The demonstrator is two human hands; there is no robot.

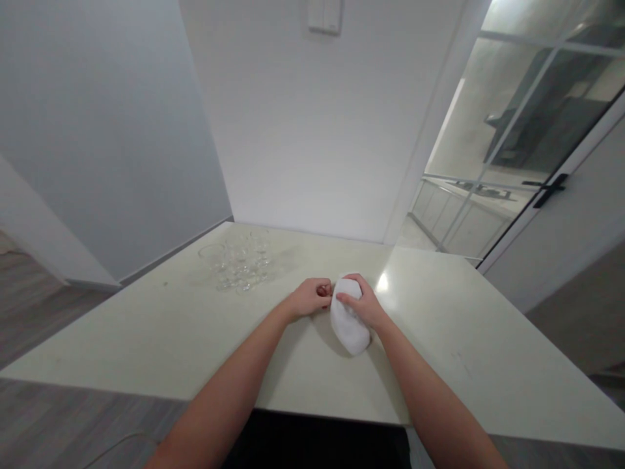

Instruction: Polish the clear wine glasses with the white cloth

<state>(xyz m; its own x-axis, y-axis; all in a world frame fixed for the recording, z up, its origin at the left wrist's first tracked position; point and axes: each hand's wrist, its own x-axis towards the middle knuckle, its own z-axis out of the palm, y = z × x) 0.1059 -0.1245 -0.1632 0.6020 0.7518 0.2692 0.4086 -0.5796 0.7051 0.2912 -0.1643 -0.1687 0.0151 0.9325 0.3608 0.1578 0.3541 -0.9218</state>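
My right hand [360,299] is closed around a white cloth [352,329], bunched up, its lower part hanging toward the table. Just left of the cloth, my left hand [312,296] has its fingers curled round a small, clear, glassy thing [322,291]. Fingers and cloth hide most of that thing, so its full shape does not show. Both hands are close together above the middle of the white table [161,339]. Farther back on the left stands a cluster of several clear stemmed glasses [241,260], apart from my hands.
A white wall [312,143] rises behind the table's back edge, with a switch plate [324,15] high up. On the right is a glass-paned door [517,130] with a black handle [549,189]. The table's near edge lies just before my body.
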